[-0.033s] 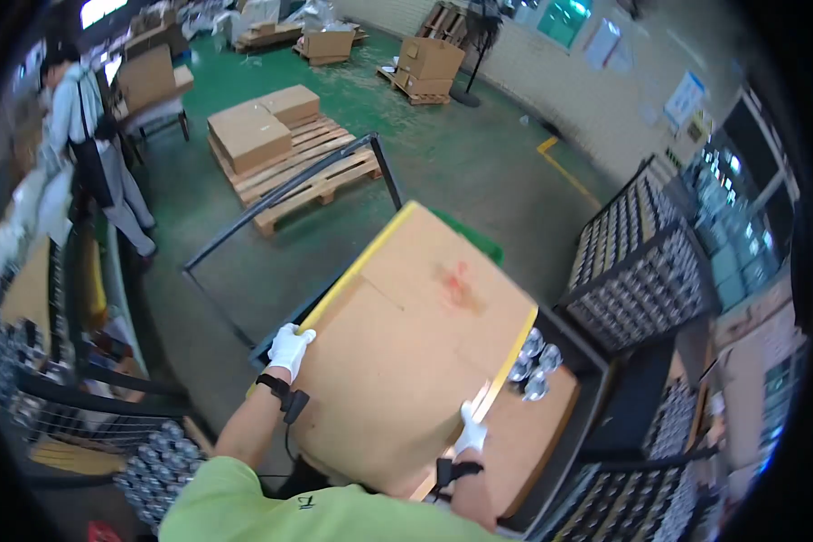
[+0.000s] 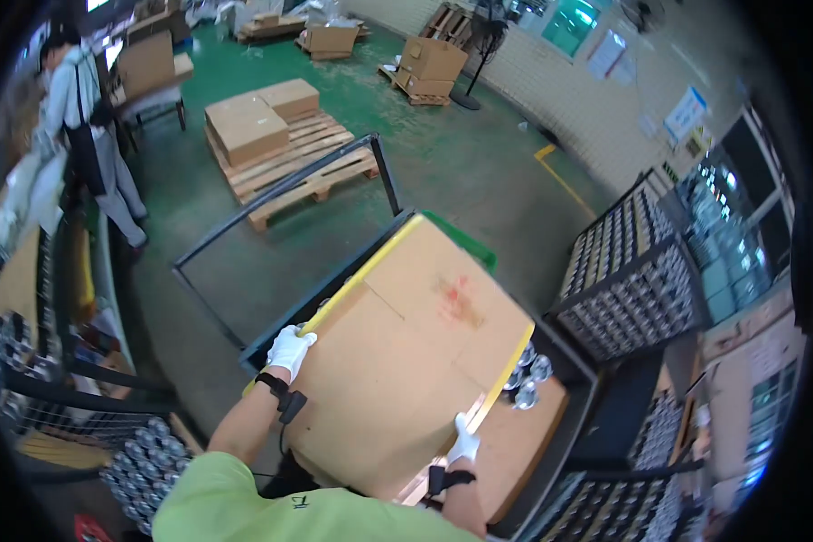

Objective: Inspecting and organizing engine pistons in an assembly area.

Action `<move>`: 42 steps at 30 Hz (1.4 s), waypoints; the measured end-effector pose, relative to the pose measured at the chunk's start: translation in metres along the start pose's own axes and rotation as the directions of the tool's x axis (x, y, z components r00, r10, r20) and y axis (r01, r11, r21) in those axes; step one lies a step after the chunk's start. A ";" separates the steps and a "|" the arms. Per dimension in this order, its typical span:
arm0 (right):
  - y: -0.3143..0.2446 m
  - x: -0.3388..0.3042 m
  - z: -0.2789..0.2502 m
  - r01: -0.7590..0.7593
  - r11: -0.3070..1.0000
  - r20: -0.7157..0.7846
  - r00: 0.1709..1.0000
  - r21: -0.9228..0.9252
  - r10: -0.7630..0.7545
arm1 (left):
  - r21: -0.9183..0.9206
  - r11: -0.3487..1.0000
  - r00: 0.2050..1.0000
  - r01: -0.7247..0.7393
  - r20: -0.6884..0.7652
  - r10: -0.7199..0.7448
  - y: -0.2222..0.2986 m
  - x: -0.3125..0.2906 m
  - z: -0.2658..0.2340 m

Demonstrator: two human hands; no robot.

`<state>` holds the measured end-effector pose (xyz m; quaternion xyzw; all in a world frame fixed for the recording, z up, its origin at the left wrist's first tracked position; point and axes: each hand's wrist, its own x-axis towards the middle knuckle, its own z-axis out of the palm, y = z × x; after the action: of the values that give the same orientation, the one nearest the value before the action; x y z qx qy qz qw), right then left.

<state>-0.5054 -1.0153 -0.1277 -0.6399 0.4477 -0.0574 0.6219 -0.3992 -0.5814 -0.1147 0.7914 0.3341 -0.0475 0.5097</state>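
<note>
The white-gloved left hand (image 2: pixel 289 350) and right hand (image 2: pixel 463 443) are holding a yellow-edged brown rectangular board (image 2: pixel 402 348). Round silver parts (image 2: pixel 541 368) are showing beside it.

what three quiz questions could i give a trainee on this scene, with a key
1. True or false: the left hand and the right hand are at opposite edges of the large cardboard sheet.
2. What colour is the strip along that sheet's left edge?
a) blue
b) yellow
c) black
3. What rests on the nearest wooden pallet?

Key:
1. True; both hands wear white gloves.
2. b) yellow
3. Cardboard boxes
</note>
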 end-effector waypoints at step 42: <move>0.049 0.036 0.074 -0.050 0.585 -0.020 0.998 -0.810 0.058 | 0.625 0.781 0.966 -0.017 0.211 -0.147 -0.008 0.068 0.022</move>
<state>-0.4622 -0.9749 -0.2025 -0.8390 0.4414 0.1741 0.2664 -0.3454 -0.5649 -0.1595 0.8905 0.2606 -0.2712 0.2562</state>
